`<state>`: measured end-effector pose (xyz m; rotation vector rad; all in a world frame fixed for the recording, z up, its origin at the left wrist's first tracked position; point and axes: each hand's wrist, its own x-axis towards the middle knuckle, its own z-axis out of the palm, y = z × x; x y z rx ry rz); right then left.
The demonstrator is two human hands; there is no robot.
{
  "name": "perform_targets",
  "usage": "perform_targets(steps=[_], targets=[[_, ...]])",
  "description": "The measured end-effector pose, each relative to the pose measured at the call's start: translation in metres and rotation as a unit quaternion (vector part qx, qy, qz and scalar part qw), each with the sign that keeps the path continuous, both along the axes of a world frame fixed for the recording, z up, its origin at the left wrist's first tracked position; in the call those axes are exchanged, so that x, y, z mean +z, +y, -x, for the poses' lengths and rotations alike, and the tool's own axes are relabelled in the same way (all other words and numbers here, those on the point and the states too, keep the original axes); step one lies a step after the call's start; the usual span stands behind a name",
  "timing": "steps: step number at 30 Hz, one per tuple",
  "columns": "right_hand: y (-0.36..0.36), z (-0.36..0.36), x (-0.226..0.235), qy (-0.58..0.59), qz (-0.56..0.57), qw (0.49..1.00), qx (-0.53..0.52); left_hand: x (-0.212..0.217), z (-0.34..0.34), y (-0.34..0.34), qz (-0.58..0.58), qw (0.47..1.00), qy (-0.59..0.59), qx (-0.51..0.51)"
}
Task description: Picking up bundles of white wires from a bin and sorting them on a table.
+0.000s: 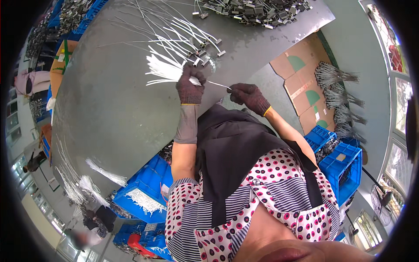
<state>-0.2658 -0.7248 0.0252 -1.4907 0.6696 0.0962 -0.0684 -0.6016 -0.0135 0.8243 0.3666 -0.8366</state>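
My left hand [190, 86], in a dark knitted glove, is closed round a bundle of thin white strands [162, 69] above the grey table. One white strand [219, 84] stretches from that bundle to my right hand [250, 98]. The fingers of the right hand, gloved alike, are pinched on its end. Just beyond my left hand lie several white strands with small grey metal blocks [198, 61] at their near ends. The strands' long tails spread toward the far left over the table. The fingers hide part of the bundle.
A heap of small grey and black blocks [262, 11] covers the far part of the table [109, 105]. Blue crates [146, 192] stand below the left edge, more blue crates [342, 163] at right. Bunches of grey strands [336, 78] lie beside flattened cardboard [301, 74].
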Motion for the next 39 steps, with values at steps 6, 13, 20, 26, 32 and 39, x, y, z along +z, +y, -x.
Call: perform_targets(steps=[6, 13, 20, 26, 32, 39], targets=[[0.026, -0.037, -0.001, 0.001, -0.168, 0.966, -0.197, 0.045, 0.008, -0.011, -0.021, 0.996, -0.081, -0.009], [0.02, -0.054, 0.018, -0.025, 0.006, 0.998, -0.054, 0.031, -0.008, -0.006, 0.027, 0.991, -0.098, -0.085], [-0.008, -0.03, -0.01, 0.049, -0.123, 0.989, -0.065, 0.006, -0.056, 0.011, -0.188, 0.883, -0.421, -0.091], [-0.008, -0.112, 0.016, 0.036, -0.151, 0.978, -0.138, 0.019, -0.006, -0.002, -0.185, 0.911, -0.343, -0.131], [0.001, -0.161, -0.033, -0.005, 0.034, 0.998, -0.056, 0.034, -0.006, -0.007, -0.177, 0.939, -0.273, -0.109], [0.004, -0.19, -0.009, 0.092, 0.452, 0.887, 0.016, 0.003, -0.043, 0.016, -0.413, 0.841, -0.305, -0.169]])
